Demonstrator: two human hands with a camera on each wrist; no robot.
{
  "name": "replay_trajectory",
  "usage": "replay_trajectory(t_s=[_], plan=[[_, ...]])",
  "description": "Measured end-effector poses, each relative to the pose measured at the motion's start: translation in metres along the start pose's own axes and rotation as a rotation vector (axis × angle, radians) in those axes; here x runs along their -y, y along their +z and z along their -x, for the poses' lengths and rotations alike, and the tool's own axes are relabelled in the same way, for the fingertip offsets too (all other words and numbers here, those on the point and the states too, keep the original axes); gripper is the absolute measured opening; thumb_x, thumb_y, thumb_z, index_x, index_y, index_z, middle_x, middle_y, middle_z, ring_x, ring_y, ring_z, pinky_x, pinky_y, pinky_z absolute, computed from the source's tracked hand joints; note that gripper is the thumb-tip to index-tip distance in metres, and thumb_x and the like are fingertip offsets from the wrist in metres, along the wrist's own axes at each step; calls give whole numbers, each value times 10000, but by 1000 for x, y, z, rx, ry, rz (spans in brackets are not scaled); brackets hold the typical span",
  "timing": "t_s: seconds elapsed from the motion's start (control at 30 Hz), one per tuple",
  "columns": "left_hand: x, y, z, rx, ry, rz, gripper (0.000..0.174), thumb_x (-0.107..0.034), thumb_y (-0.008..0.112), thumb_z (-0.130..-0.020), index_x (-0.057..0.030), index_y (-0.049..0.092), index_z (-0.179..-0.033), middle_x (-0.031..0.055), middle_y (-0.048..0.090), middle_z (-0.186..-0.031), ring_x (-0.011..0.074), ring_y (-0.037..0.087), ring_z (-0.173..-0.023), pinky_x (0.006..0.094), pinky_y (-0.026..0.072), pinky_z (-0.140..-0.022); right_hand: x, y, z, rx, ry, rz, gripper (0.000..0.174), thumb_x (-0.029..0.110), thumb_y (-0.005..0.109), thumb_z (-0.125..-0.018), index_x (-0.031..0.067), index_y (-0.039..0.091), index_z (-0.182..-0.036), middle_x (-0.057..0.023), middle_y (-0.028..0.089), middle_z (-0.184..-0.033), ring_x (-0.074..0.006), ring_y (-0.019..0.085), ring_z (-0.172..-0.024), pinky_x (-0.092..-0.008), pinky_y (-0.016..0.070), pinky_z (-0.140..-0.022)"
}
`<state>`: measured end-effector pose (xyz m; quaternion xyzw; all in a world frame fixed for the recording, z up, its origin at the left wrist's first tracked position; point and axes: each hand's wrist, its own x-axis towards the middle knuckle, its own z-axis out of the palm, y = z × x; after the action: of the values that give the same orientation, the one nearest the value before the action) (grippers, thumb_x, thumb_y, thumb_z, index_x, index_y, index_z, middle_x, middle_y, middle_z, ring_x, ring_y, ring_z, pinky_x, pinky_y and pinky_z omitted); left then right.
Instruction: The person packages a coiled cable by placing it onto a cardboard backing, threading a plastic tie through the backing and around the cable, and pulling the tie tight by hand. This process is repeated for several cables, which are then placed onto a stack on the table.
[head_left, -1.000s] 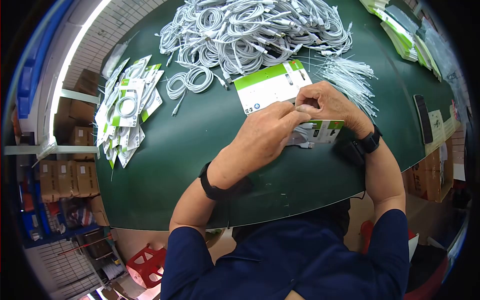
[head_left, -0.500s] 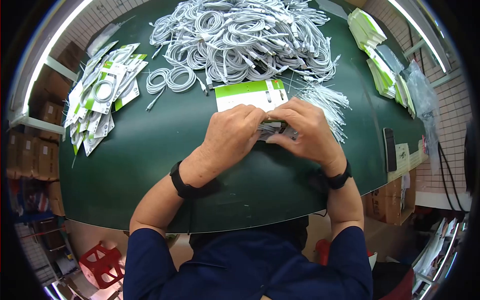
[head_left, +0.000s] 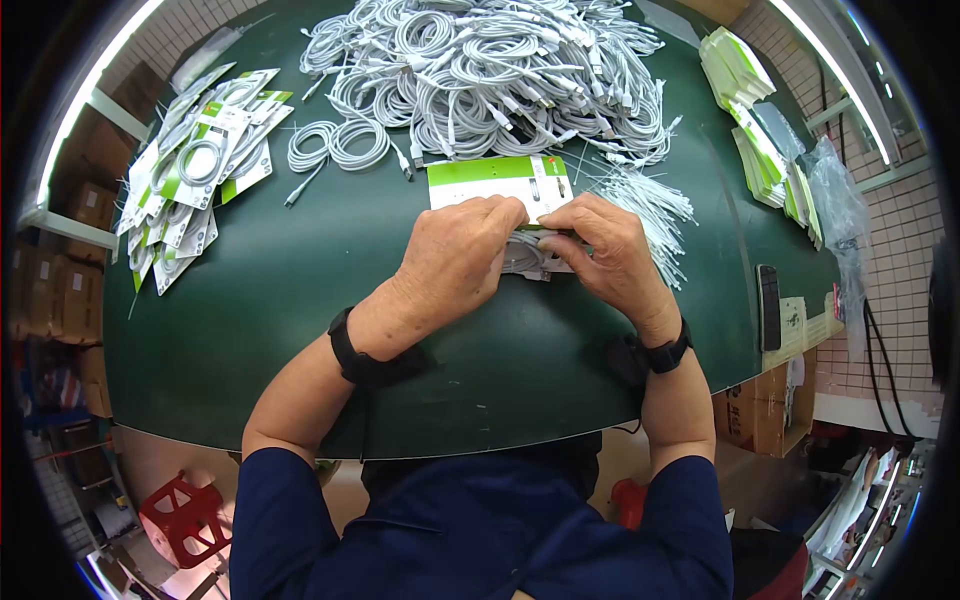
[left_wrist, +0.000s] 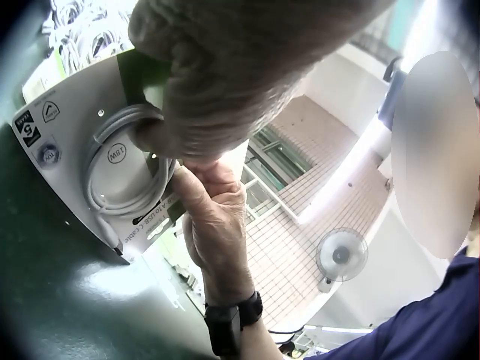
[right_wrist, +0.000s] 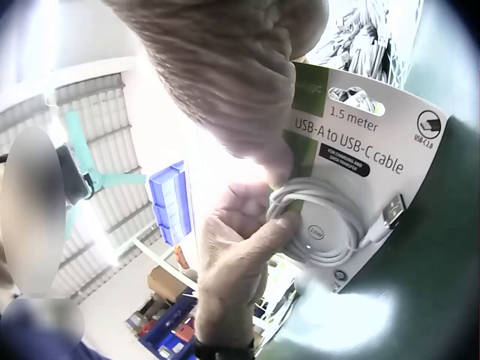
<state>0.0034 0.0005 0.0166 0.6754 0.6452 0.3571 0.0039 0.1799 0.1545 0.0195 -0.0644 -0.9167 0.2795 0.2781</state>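
A printed card (right_wrist: 390, 120) with a coiled white cable (right_wrist: 322, 196) lying against its face is held between both hands, just above the table. My left hand (head_left: 455, 250) pinches the card and coil at one side, thumb on the cable. At the other side my right hand (head_left: 612, 255) pinches the card's edge between thumb and fingers. The left wrist view shows the coil (left_wrist: 94, 180) on the card, its plug near the lower edge. Behind the hands lies another green and white card (head_left: 480, 180), flat on the table.
A large heap of coiled cables (head_left: 480, 80) covers the table's far side, with two coils (head_left: 358, 145) beside it. White ties (head_left: 650, 205) lie right of centre. Carded cables (head_left: 195, 170) are piled at left; stacked cards (head_left: 735, 65) and a phone (head_left: 768, 308) are at right.
The head view has shifted, so the table scene sits further left. Both hands have stayed on the card; the right thumb and fingers have come together on its edge.
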Motion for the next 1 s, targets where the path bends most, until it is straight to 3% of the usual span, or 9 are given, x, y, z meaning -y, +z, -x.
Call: replay_trajectory(t_s=[0.13,0.47,0.57,0.63,0.73,0.83,0.87,1.0], plan=[[1,0,0,8,5,16,274,20,693,-780,-48,650,-1041,163,718,-939,391,708,-878,474,567,-739,7,-2,0,21,144,-127,189,49,833,-824,44,758,-998,-118,727,-908,-291,709,-820,-375,563,-746],[3,0,-2,24,-19,43,319,28,692,-763,-40,694,-1074,158,734,-968,374,725,-895,438,581,-780,8,-5,0,46,246,-221,161,45,796,-850,20,755,-1004,-144,749,-931,-300,726,-847,-378,563,-768],[9,2,-4,-30,21,58,345,17,707,-775,-41,696,-1114,166,737,-974,371,729,-895,440,584,-785,-1,3,2,-45,131,-80,191,56,792,-856,21,742,-1038,-145,750,-949,-317,725,-863,-392,569,-790],[13,3,-5,-50,20,85,351,-6,711,-788,-50,677,-1135,169,734,-972,379,719,-882,465,581,-756,-3,4,2,-161,81,-17,258,60,806,-845,37,727,-1090,-145,740,-1042,-331,711,-954,-396,571,-828],[15,-1,-6,-46,-105,136,346,-11,714,-799,-26,680,-1143,185,757,-1014,378,742,-893,442,590,-784,-11,3,1,-319,-1,60,382,60,833,-818,73,703,-1176,-134,712,-1168,-346,675,-1083,-404,573,-888],[11,-8,-10,-32,-261,230,380,18,715,-826,4,688,-1205,168,774,-992,227,753,-888,338,575,-831,-9,-8,-4,-460,-114,204,373,51,833,-811,69,712,-1163,-116,711,-1124,-325,673,-1035,-395,573,-877],[13,-7,-10,-41,-267,224,380,19,715,-824,17,686,-1204,159,774,-995,192,739,-892,319,570,-838,-10,-10,-4,-491,-151,263,372,73,852,-792,78,724,-1141,-91,712,-1085,-303,664,-958,-390,568,-840],[18,0,-8,-40,-282,233,379,21,712,-821,33,681,-1198,165,780,-1020,206,757,-946,320,577,-876,10,-1,1,-336,-135,270,342,124,881,-752,94,744,-1064,-62,706,-955,-281,660,-856,-398,551,-736]])
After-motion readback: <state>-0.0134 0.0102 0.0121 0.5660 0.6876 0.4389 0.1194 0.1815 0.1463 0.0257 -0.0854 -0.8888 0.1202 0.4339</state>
